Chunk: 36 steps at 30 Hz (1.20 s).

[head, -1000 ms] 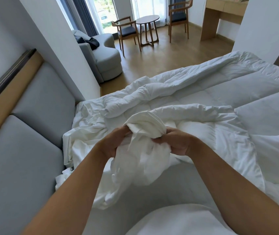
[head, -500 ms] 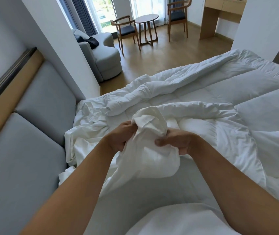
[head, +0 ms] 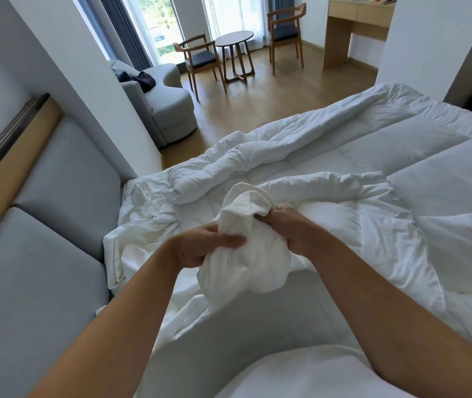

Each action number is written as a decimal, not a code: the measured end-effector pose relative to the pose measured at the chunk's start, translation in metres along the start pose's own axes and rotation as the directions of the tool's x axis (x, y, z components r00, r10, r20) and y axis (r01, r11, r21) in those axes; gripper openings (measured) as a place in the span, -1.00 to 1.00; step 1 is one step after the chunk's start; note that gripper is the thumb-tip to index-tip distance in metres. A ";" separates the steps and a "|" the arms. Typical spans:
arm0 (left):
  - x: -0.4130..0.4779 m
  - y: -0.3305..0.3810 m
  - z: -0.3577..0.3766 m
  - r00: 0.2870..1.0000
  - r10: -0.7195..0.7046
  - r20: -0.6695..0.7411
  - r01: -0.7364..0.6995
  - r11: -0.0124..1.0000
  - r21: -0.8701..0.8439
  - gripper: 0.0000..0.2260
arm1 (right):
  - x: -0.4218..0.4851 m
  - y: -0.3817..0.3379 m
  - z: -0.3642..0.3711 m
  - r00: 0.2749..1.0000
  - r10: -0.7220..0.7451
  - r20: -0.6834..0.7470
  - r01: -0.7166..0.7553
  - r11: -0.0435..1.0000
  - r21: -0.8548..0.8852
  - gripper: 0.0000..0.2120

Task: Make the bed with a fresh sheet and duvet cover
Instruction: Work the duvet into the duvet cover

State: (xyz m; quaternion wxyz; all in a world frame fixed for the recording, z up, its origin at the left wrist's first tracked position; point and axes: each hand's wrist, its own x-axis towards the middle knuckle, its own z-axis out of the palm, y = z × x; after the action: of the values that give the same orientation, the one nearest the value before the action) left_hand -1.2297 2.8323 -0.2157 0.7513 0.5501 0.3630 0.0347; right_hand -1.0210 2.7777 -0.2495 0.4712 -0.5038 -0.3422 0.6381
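Left hand [head: 200,247]: grips bunched duvet cover [head: 253,262], 9 o'clock side.
Right hand [head: 293,229]: grips it at 2 o'clock, probably locating a corner.

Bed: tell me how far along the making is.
Done: little that shows; the quilted duvet lies rumpled, seemingly uncovered. In hand: left hand and right hand both grip a bunched white cloth above it. Left: smoothing the crumpled sheet by the grey headboard, covering and straightening the duvet.
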 end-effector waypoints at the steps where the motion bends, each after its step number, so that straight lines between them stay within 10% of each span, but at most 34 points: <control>1: 0.001 0.003 0.001 0.998 0.029 -0.051 -0.031 0.998 -0.048 -0.69 | -0.001 -0.002 -0.001 0.999 0.012 0.039 -0.013 1.000 0.024 -0.65; 4: 0.008 0.010 0.005 0.973 0.104 -0.207 -0.134 0.982 -0.137 -0.82 | -0.005 -0.003 -0.006 0.954 0.123 0.274 -0.138 0.990 0.037 -0.22; 7: 0.016 0.014 0.015 0.950 0.131 -0.283 -0.164 0.982 -0.094 -0.82 | -0.008 -0.002 -0.009 0.882 0.126 0.455 -0.131 0.991 -0.021 -0.57; 16: 0.003 0.012 -0.003 0.991 -0.129 -0.044 0.135 0.977 0.163 -0.77 | -0.001 0.003 -0.009 0.983 0.035 0.183 -0.040 0.999 0.027 -0.77; 20: 0.001 0.007 -0.003 0.994 -0.097 -0.050 0.098 0.995 0.026 -0.84 | 0.003 -0.006 -0.013 0.994 0.034 0.106 -0.041 0.997 0.061 -0.79; 29: 0.004 0.026 0.012 0.980 0.073 -0.183 -0.062 0.996 0.069 -0.86 | -0.004 -0.007 -0.022 0.834 0.297 0.466 -0.278 0.954 -0.111 -0.81; 36: -0.023 0.035 -0.003 0.995 -0.093 -0.023 0.095 0.961 0.259 -0.81 | -0.013 -0.008 0.003 0.918 0.037 0.394 -0.047 0.999 0.014 -0.71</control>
State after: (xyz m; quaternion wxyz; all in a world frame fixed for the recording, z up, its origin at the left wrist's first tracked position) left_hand -1.2361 2.8382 -0.1745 0.6715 0.6258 0.3942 -0.0459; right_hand -1.0217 2.7682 -0.2373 0.3848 -0.3670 -0.4116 0.7402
